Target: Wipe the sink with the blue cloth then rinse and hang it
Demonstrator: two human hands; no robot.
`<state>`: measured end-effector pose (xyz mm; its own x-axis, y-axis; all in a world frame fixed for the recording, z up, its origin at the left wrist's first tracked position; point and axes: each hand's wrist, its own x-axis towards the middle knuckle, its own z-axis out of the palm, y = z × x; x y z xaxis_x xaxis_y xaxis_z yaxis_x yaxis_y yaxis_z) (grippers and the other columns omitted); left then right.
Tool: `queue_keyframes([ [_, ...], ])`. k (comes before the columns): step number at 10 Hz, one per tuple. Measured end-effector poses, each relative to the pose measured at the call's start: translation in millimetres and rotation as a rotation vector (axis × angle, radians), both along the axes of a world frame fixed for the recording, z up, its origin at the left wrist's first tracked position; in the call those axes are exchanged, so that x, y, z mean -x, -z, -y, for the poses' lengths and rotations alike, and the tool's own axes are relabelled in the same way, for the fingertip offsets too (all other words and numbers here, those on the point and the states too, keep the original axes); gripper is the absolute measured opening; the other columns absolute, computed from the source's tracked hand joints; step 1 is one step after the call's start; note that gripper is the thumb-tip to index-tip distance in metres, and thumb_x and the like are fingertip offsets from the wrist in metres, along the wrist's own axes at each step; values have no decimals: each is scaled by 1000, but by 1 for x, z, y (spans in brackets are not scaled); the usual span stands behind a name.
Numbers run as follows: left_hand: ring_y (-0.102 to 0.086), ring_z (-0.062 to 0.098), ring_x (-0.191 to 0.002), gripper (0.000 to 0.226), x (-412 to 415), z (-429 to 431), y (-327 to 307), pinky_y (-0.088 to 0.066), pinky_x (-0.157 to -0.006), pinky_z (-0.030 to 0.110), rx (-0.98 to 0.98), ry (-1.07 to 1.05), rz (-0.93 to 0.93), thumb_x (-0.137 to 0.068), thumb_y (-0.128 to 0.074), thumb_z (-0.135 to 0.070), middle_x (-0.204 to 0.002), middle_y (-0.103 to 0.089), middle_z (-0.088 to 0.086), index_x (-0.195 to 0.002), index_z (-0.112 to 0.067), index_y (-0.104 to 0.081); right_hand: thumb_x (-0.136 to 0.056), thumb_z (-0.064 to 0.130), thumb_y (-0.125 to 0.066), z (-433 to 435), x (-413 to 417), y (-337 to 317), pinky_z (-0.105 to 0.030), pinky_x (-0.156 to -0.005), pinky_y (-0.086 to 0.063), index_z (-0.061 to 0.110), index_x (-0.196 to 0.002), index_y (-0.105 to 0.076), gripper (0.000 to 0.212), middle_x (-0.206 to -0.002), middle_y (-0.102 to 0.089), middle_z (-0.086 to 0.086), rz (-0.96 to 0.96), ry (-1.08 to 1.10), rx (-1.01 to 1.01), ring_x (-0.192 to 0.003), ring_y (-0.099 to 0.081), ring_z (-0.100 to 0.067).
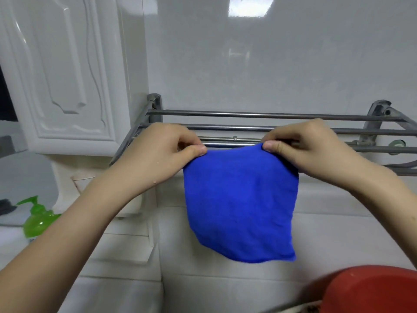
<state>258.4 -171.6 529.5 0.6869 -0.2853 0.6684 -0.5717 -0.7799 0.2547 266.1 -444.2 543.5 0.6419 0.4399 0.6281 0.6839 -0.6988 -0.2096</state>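
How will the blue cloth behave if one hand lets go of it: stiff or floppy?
Probably floppy: the cloth hangs in soft curves below the left hand and right hand, which pinch its top corners. It is likely light, since fingertip pinches carry it. It may slide off the smooth metal rack unless draped evenly.

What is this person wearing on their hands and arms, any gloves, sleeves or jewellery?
Nothing at all that shows. The left hand and right hand are bare: no gloves, rings or bracelets. The left forearm and right forearm are bare to the frame edges, no sleeve, watch or band in view. A few small water droplets sit on the left wrist.
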Motion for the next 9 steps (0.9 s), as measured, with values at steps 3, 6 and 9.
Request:
queue_keyframes([
  [3,-59,-2,-91,14,7,-8,19,-45,-80,17,34,59,87,-82,-67,-38,-84,-67,-23,-92,-34,-76,-87,50,-57,6,21,24,-28,-67,-49,25,-100,-71,32,-84,-70,12,220,18,219,-77,-61,-8],
  [6,-64,-1,-88,16,5,5,11,-53,-82,31,53,100,-78,-92,-60,-33,-87,-72,-22,-93,-34,-76,-96,38,-46,8,11,18,-35,-69,-46,19,-87,-71,33,-71,-67,4,-88,29,78,-69,-59,-15],
  [9,-60,-6,-93,20,11,-6,10,-51,-83,24,69,-7,27,-89,-61,-47,-94,-69,-24,-103,-38,-71,-98,34,-51,17,26,17,-22,-79,-48,22,-101,-71,24,-94,-71,11,207,63,-54,-87,-63,-5],
])
